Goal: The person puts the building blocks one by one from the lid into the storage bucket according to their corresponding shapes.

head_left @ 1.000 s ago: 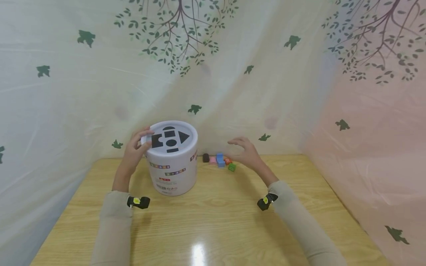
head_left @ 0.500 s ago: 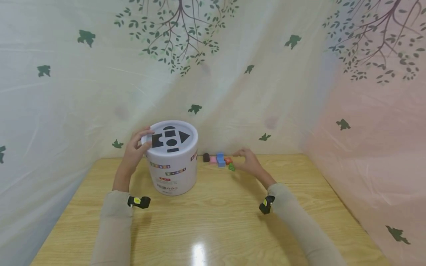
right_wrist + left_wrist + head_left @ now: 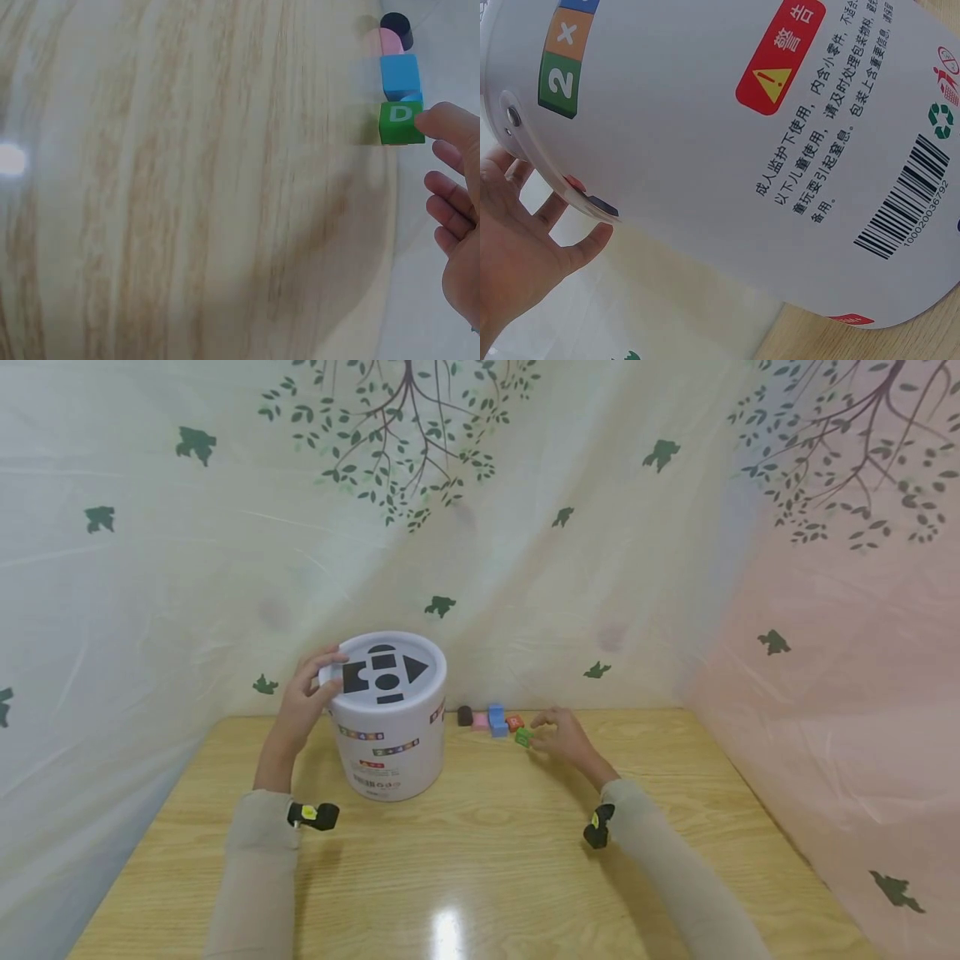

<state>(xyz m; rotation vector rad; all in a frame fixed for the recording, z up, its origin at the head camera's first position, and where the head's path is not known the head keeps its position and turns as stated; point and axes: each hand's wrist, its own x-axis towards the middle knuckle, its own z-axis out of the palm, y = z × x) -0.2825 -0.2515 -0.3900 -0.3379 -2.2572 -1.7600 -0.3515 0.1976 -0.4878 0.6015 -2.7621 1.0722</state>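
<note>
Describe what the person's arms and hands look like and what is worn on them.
Both arms wear long, plain beige sleeves reaching to the wrists. The left hand and right hand are bare: no gloves, and no rings that can be made out. Each wrist carries a small black camera unit with a yellow-green mark, the left wrist camera and the right wrist camera.

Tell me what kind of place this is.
Probably a makeshift indoor recording corner: a wooden table boxed in by tree-printed curtains, with a white shape-sorter bucket and small coloured toy blocks on it.
</note>
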